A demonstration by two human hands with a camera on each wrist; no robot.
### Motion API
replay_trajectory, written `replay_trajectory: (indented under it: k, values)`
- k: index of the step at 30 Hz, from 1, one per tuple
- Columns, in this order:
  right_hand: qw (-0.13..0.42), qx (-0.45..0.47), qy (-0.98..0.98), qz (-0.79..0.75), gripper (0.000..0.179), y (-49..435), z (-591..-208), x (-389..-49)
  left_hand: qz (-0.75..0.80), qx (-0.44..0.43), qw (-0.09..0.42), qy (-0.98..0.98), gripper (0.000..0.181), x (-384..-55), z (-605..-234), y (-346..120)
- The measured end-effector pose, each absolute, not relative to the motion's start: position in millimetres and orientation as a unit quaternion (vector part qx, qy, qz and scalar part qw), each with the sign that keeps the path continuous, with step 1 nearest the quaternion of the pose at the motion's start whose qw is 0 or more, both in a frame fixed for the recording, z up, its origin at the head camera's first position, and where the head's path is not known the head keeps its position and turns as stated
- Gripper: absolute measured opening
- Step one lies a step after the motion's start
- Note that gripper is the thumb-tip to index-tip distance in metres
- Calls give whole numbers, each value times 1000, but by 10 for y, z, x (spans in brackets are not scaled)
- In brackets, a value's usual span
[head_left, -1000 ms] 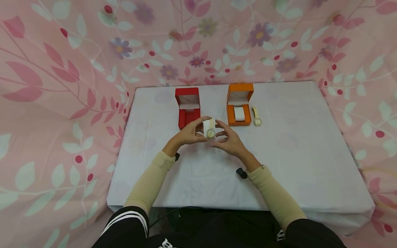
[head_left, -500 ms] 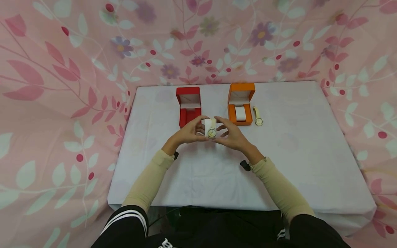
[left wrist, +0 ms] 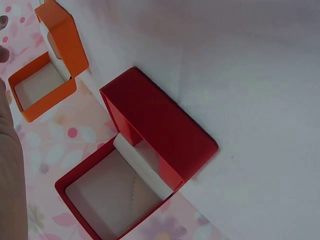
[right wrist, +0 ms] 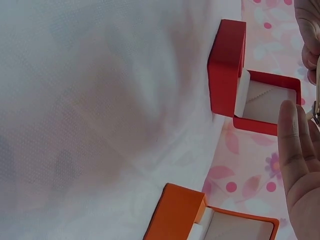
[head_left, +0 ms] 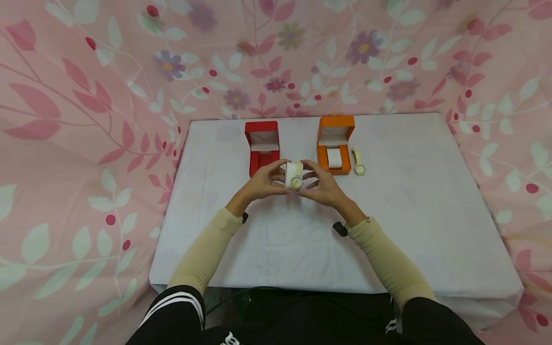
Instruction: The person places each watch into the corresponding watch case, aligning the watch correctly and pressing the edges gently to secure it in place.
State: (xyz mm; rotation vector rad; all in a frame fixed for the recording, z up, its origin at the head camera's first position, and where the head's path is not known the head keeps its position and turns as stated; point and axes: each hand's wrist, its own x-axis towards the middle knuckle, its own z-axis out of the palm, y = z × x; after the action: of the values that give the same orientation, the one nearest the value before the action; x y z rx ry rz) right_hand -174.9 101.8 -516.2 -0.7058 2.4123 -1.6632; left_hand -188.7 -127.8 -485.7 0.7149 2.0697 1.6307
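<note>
Above the table, in the head view, both hands are at a white watch cushion (head_left: 289, 173) with a cream-strapped wristwatch (head_left: 296, 182) around it. My left hand (head_left: 263, 183) grips the cushion from its left side, thumb below and fingers above. From the right, my right hand (head_left: 323, 187) pinches the wristwatch end between thumb and forefinger. Behind my left hand stands an open red watch box (head_left: 264, 139); its lower part is partly hidden. Only a strip of my left hand (left wrist: 10, 170) shows in the left wrist view.
An open orange watch box (head_left: 335, 125) with a white cushion (head_left: 334, 158) inside stands at the back. Beside it, on the right, lies a second cream-strapped wristwatch (head_left: 358, 165). Everything rests on a white-covered table (head_left: 409, 215) before a floral cloth.
The cushion and wristwatch have moved slightly up and right with my left hand. My right hand has closed in from slightly apart to touch the wristwatch end.
</note>
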Motion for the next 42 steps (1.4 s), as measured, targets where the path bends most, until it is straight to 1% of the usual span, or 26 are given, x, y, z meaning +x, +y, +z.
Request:
replay_trajectory:
  k: [2,9,15,22,30,35,42]
  values:
    - [65,-232,796,-555,85,1021,-5157,-1741,589,250,202,742,78,-1894,-4897,-1278]
    - [72,-239,772,-584,81,994,-4835,-1594,597,239,188,742,81,-1864,-4881,-1260]
    - [64,-252,783,-565,79,1006,-4842,-1584,589,226,194,751,81,-1845,-4872,-1257]
    - [87,-241,796,-549,77,1025,-4823,-1595,588,230,203,748,81,-1825,-4879,-1249]
    - [89,-242,798,-545,77,1043,-4803,-1585,597,236,213,737,82,-1804,-4841,-1228]
    - [85,-245,803,-537,78,1048,-4811,-1594,593,242,215,737,83,-1795,-4822,-1215]
    - [78,-246,810,-526,83,1096,-5107,-1720,588,246,209,742,82,-1788,-4867,-1200]
